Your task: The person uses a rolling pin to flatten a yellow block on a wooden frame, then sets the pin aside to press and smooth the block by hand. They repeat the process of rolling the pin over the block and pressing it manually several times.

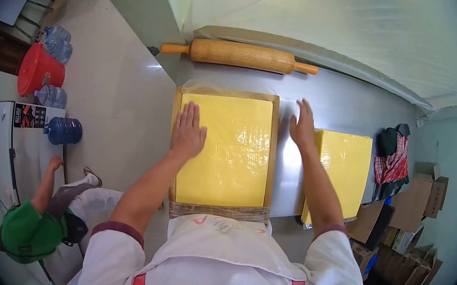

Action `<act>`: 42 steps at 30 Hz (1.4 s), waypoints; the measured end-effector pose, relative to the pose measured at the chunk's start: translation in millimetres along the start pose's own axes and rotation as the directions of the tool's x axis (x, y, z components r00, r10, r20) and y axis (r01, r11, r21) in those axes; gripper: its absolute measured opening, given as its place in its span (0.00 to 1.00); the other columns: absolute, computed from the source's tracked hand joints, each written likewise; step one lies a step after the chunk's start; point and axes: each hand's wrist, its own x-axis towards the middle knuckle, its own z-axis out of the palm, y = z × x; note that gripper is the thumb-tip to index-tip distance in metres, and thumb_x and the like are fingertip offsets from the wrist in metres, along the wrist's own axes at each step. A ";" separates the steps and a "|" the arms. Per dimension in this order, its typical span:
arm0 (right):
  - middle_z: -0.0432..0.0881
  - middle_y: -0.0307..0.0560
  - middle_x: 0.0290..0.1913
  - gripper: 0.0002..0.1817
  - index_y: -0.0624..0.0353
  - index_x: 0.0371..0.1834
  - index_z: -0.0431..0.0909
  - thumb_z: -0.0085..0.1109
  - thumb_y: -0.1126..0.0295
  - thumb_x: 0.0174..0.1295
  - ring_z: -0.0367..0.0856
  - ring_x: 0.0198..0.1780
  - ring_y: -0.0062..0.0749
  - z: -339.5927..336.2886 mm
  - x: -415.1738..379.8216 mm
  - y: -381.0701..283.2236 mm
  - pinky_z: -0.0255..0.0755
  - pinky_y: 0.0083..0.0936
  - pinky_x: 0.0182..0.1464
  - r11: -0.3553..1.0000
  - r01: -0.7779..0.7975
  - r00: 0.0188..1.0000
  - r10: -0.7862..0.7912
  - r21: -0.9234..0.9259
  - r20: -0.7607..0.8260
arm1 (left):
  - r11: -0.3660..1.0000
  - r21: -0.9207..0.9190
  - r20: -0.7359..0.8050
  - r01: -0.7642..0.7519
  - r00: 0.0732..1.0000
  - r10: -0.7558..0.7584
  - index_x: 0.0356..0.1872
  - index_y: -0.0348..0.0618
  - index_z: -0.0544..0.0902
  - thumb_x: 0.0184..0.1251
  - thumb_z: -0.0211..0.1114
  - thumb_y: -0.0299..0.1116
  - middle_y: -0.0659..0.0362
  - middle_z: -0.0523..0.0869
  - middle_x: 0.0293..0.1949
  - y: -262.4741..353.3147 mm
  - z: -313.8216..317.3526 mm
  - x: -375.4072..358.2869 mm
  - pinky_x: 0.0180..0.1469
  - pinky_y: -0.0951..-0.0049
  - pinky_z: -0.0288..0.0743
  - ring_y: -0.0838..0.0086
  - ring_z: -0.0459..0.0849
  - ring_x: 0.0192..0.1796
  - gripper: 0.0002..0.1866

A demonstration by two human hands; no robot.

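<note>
My left hand [188, 134] lies flat on the upper left part of a yellow sheet [227, 154], its fingers stretched out. The sheet sits inside a shallow wooden frame [272, 160] with clear film at its far edge. To the right of the frame, my right hand [302, 126] is raised with its fingers extended and holds nothing. Beside that hand is a stack of yellow sheets [346, 169] with a glossy top, partly covered by my right forearm.
A wooden rolling pin [243, 55] lies along the back of the metal table [338, 99]. Folded cloths [392, 158] rest at the right end, near cardboard boxes [411, 201]. At left are a red tub [41, 69], water bottles [63, 131] and another person in a green top [32, 232].
</note>
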 end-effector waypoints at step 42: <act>0.87 0.48 0.28 0.10 0.48 0.28 0.85 0.60 0.56 0.54 0.87 0.33 0.46 32.0 160.2 18.3 0.77 0.40 0.40 0.879 0.177 0.928 0.001 -0.443 0.374 | 0.976 0.217 0.082 0.034 0.995 -0.053 0.29 0.46 0.85 0.53 0.69 0.37 0.51 0.88 0.30 -128.7 -44.0 186.7 0.43 0.57 0.77 0.56 0.88 0.37 0.07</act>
